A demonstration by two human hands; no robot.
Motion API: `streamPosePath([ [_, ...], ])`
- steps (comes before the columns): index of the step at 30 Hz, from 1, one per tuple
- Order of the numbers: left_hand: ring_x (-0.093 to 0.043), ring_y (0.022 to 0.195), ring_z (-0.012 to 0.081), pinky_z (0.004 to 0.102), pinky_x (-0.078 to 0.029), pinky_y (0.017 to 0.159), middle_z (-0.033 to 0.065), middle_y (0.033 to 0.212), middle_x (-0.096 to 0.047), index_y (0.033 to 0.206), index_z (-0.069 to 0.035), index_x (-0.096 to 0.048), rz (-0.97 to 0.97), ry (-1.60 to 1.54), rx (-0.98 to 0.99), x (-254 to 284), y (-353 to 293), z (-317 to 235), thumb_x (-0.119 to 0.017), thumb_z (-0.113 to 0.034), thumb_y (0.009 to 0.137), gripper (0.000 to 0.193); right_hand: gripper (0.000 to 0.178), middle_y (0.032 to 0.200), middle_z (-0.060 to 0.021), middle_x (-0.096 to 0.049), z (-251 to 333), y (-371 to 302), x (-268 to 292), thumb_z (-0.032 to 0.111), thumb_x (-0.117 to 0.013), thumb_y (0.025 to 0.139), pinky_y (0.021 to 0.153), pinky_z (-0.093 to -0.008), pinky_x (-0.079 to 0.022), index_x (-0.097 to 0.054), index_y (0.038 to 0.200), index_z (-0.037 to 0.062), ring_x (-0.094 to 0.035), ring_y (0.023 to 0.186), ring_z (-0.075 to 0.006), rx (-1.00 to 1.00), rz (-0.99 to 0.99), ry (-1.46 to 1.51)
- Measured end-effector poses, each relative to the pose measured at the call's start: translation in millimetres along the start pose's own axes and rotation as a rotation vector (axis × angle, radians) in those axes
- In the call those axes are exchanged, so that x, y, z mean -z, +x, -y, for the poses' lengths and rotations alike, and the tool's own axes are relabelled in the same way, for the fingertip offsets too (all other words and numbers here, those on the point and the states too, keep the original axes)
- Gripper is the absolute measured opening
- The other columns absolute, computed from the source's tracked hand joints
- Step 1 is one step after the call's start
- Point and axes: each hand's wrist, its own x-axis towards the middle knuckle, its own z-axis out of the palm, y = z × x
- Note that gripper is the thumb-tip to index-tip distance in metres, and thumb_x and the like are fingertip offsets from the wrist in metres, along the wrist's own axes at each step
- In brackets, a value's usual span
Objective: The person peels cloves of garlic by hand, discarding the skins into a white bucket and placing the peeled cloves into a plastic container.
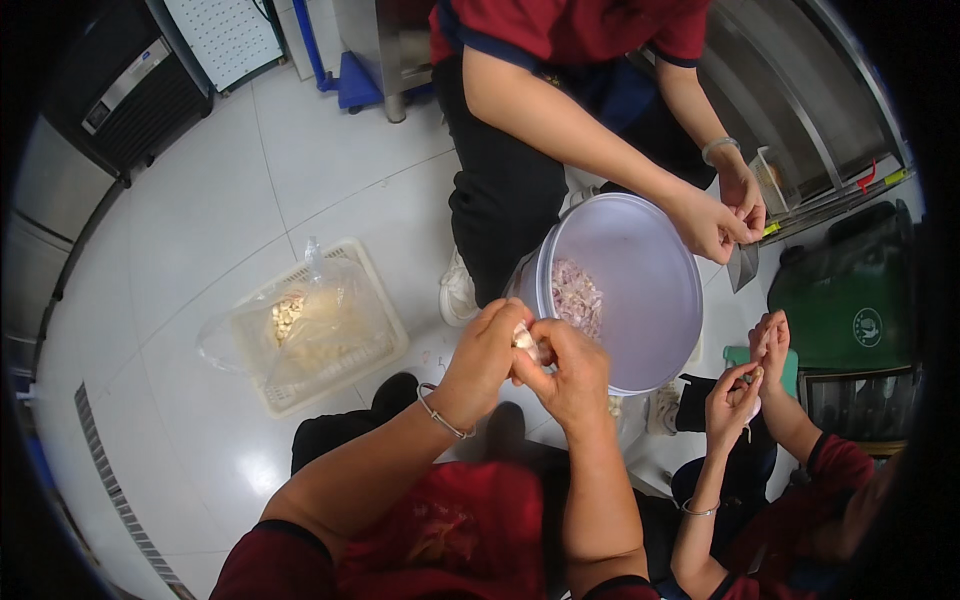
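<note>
Both my hands meet over the near left rim of a large pale round bucket [640,250]. A whitish garlic piece [526,342] is pinched between them; my fingers cover part of it, so I cannot tell if it is a bulb or cloves. My left hand [482,362], with a bracelet at its wrist, closes round it from the left. From the right, my right hand [572,372] grips it with thumb and bent fingers. Pinkish-white garlic pieces [577,298] lie on the left side of the bucket's bottom.
On the floor at left, a cream plastic basket [375,300] holds a clear bag [345,325] with pale peeled cloves [287,317]. Co-workers' hands [735,215] work beyond the bucket, and others [745,390] at right. A green bin [840,310] stands at far right.
</note>
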Motion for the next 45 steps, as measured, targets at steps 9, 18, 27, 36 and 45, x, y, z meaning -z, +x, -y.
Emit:
streamPosePath([
  [9,-0.044,0.046,0.0067,0.0222,-0.035,0.038,0.0004,0.06,-0.049,0.083,-0.003,-0.054,-0.07,0.235,-0.043,-8,3,6,-0.04,-0.038,0.098,0.04,0.011,0.059,-0.0072,-0.059,4,-13,-1,0.014,-0.052,0.091,0.05,-0.0336,-0.046,-0.051,0.094,0.0032,-0.06,0.052,-0.0235,0.01,0.028,-0.122],
  [18,-0.044,0.042,0.0075,0.0232,-0.036,0.034,0.0014,0.058,-0.049,0.082,-0.003,-0.054,-0.143,0.21,-0.087,-9,9,24,-0.039,-0.038,0.098,0.042,0.013,0.062,-0.0114,-0.058,-7,-15,-2,0.019,-0.05,0.092,0.05,-0.0404,-0.046,-0.053,0.092,0.0058,-0.058,0.054,-0.0307,-0.023,0.02,-0.112],
  [27,-0.047,0.04,0.01,0.0235,-0.037,0.034,0.0037,0.059,-0.051,0.081,-0.003,-0.053,-0.13,0.188,-0.057,-12,5,21,-0.039,-0.038,0.098,0.041,0.016,0.064,-0.0133,-0.06,-6,-12,2,0.015,-0.045,0.094,0.051,-0.0368,-0.046,-0.054,0.09,0.0025,-0.06,0.055,-0.0297,0.005,0.001,-0.031],
  [36,-0.05,0.042,0.0112,0.0219,-0.037,0.037,0.0051,0.063,-0.055,0.086,-0.004,-0.052,-0.053,0.14,-0.041,-13,3,13,-0.04,-0.035,0.098,0.036,0.032,0.063,-0.0021,-0.055,-8,-12,2,0.024,-0.037,0.099,0.046,-0.0237,-0.037,-0.056,0.084,0.003,-0.048,0.051,-0.0088,-0.289,-0.03,0.326],
  [45,-0.056,0.061,0.0111,0.0249,-0.043,0.052,0.0044,0.075,-0.056,0.091,-0.004,-0.052,0.01,0.154,-0.083,-8,5,14,-0.042,-0.02,0.096,0.02,0.023,0.071,0.001,-0.054,-24,-12,-1,0.022,-0.047,0.097,0.056,-0.0189,-0.04,-0.056,0.09,0.0016,-0.047,0.062,-0.004,-0.394,-0.074,0.671],
])
